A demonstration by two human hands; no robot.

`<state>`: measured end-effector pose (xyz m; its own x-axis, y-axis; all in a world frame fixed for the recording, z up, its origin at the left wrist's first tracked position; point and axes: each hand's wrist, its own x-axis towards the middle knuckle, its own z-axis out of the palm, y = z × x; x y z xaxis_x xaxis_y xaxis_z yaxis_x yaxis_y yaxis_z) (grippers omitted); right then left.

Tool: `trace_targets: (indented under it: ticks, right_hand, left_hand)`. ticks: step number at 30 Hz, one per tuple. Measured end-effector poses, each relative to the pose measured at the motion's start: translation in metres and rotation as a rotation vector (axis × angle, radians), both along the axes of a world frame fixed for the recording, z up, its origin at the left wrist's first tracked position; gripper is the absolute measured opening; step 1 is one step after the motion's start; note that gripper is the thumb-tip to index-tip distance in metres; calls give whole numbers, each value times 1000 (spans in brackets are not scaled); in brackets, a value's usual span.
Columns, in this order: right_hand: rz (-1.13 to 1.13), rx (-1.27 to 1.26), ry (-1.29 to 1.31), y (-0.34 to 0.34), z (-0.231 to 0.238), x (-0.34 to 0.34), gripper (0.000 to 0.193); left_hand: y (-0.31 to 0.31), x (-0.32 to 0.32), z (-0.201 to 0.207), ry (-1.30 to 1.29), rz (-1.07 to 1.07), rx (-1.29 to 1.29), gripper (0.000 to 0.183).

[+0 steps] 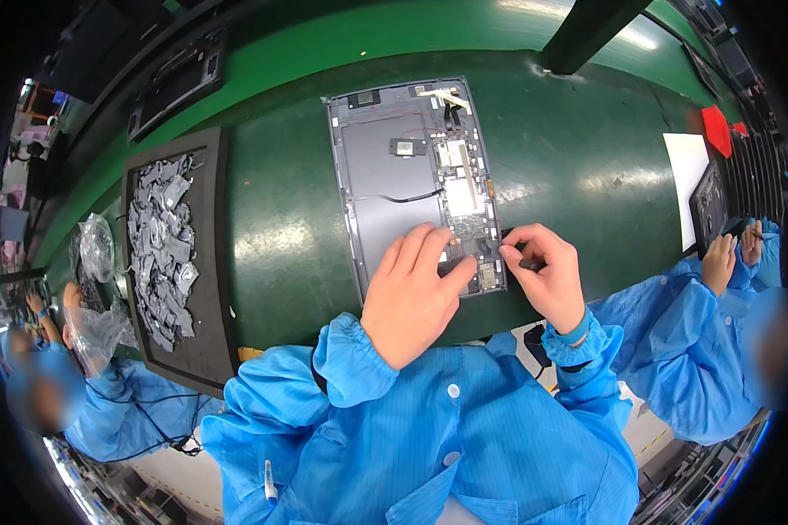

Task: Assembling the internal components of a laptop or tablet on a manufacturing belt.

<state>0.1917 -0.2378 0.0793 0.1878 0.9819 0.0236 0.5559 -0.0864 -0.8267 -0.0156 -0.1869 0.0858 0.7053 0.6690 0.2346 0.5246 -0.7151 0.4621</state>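
Note:
An opened tablet housing (394, 188) lies on the green bench before me, its circuit board (462, 179) bare along the right side. My left hand (414, 293) rests over its lower part, fingers spread and bent, fingertips touching the lower board area. Close to that thumb is a small dark part, partly covered. At the housing's lower right edge, my right hand (547, 276) is closed in a pinch; a small dark thing shows under its fingers, too hidden to name. A small speaker-like module (406, 148) on a thin wire and a black cable (398, 199) lie inside the housing.
Left of the housing stands a black foam tray (223, 262) piled with small grey parts (162, 249). Another housing (179, 83) lies at the far left. A dark post (591, 35) rises at the back. Co-workers in blue sit on both sides, the right one beside a dark panel (709, 206).

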Motion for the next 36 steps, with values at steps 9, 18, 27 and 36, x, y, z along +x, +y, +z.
trace_targets:
  ticks: [9, 18, 27, 36]
  right_hand:
    - [-4, -2, 38, 0, -4, 0, 17]
    - [9, -5, 29, 0, -4, 0, 18]
    - [5, -8, 2, 0, 0, 2, 19]
    - [165, 177, -190, 3, 15, 10, 17]
  left_hand:
    - [9, 2, -5, -22, -69, -21, 49]
    - [9, 1, -6, -59, -66, -80, 49]
    - [-15, 2, -10, 94, 50, 121, 51]
    - [-5, -11, -11, -69, 48, -133, 54]
